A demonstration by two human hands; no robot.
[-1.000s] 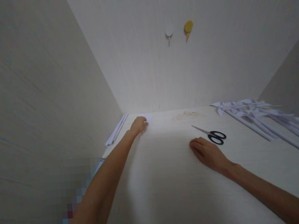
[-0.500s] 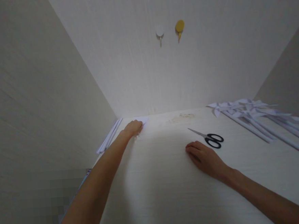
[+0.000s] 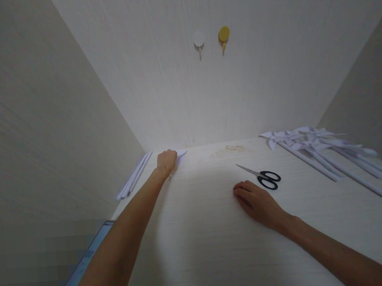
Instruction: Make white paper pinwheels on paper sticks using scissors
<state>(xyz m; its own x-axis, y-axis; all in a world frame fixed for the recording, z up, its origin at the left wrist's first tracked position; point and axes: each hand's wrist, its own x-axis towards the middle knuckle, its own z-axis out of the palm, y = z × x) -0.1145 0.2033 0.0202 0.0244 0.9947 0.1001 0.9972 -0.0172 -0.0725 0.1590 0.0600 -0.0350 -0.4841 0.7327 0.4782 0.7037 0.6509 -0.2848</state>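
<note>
left hand [image 3: 166, 161] curls its fingers onto a white paper sheet [image 3: 180, 153] at the far edge. right hand [image 3: 255, 199] rests flat, fingers together, beside the scissors [image 3: 262, 177]; finished paper pinwheels [image 3: 312, 145] are piled right, this sheet uncut.

Left hand [image 3: 166, 161] is way out at the back left of the table [image 3: 211, 246], on a paper sheet [image 3: 180, 153] by the back wall. Right hand [image 3: 255, 200] rests flat mid-table, scissors [image 3: 262, 177] just behind it. Folded paper strips [image 3: 133, 181] run along the left wall; paper pinwheels [image 3: 322, 151] lie far right.
</note>
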